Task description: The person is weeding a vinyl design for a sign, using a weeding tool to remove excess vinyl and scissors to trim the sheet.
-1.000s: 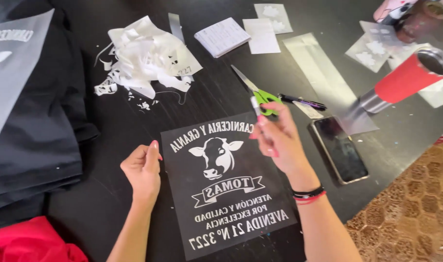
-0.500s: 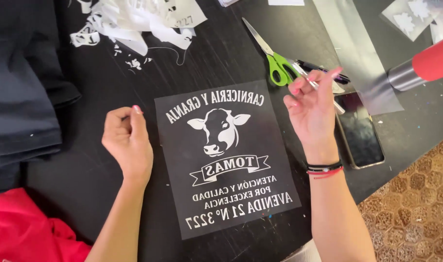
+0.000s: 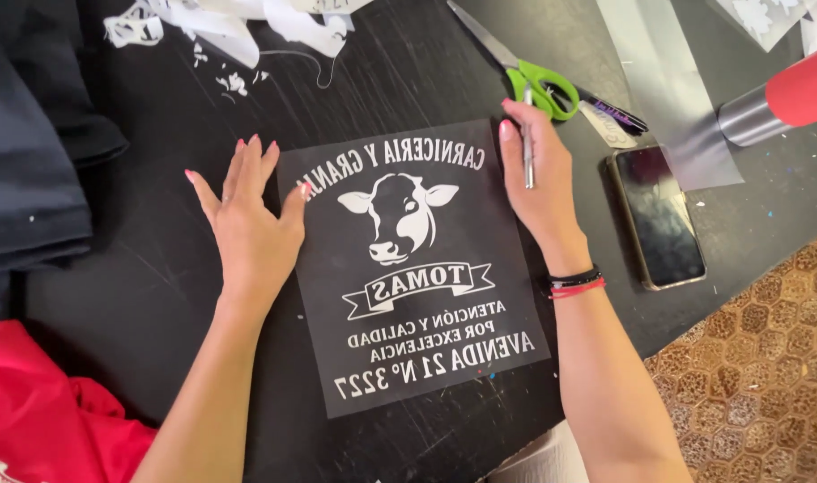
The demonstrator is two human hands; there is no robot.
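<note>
Transfer sheet (image 3: 417, 277), dark with a white cow-head design and mirrored lettering, is lying flat near the middle of the black surface (image 3: 158, 295), reaching toward its near edge. Left hand (image 3: 247, 224) is being pressed palm-down on the sheet's left edge, fingers spread, thumb resting on the top-left corner of the sheet; nothing is being held in its grip. Right hand (image 3: 538, 179) is resting on the sheet's right edge near the top-right corner, and its grip is pinching a thin metal weeding tool (image 3: 527, 152), which is being held upright along the fingers. Black and red bracelets (image 3: 574, 283) are being worn on the right wrist.

Green-handled scissors (image 3: 525, 67) are lying just beyond the right hand, toward the far edge, blades pointing to the far side. Pen (image 3: 616, 114) is lying just beside the scissor handles. Phone (image 3: 657, 215), screen dark, is lying face-up to the right of the sheet, near the surface's right edge. Red and silver cylinder (image 3: 775, 98) is lying at the far right, its silver end over a clear film strip (image 3: 659, 80). White vinyl scraps (image 3: 238, 22) are piled at the far left edge. Folded dark garments (image 3: 33, 170) are stacked at the left edge, and red cloth (image 3: 42, 411) is showing at the near left corner.
</note>
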